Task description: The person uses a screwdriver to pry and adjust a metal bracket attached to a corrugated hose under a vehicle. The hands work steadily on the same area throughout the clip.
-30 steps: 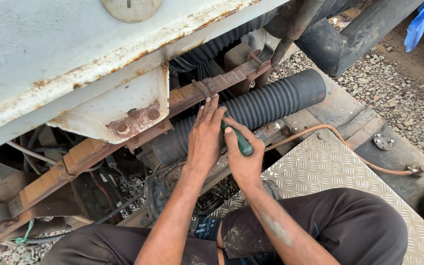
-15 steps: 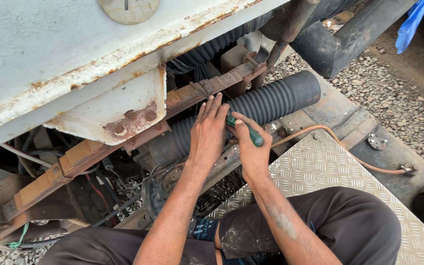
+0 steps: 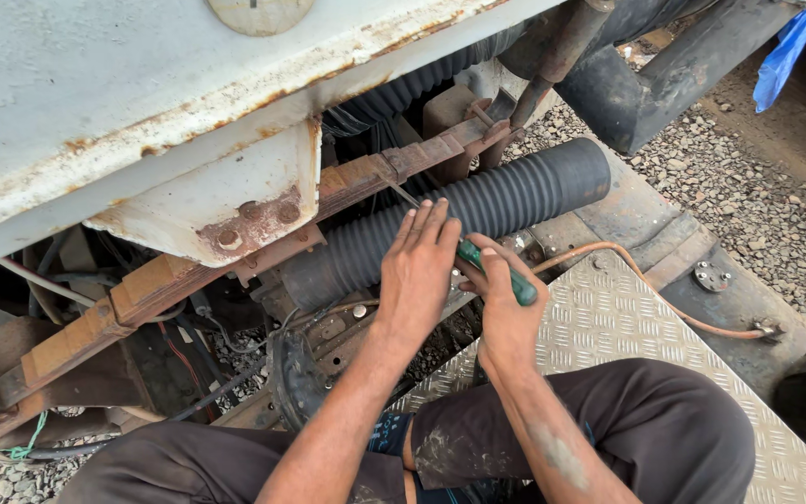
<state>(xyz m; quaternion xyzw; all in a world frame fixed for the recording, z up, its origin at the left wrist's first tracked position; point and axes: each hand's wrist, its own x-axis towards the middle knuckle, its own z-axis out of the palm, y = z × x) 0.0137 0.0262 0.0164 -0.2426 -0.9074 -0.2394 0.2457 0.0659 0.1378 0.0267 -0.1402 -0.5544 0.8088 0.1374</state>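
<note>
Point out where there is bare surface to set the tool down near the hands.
The checker plate lies bare right of the right hand, between the orange hose and the knee. Under the left hand it is crowded: corrugated hose, rusty spring leaves, wires. The green-handled screwdriver fills the right hand.

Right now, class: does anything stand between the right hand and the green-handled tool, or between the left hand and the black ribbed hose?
Nothing visible does. The right hand is closed around the green-handled tool, and the left hand lies flat on the ribbed hose. The tool's tip is hidden behind the left hand.
</note>
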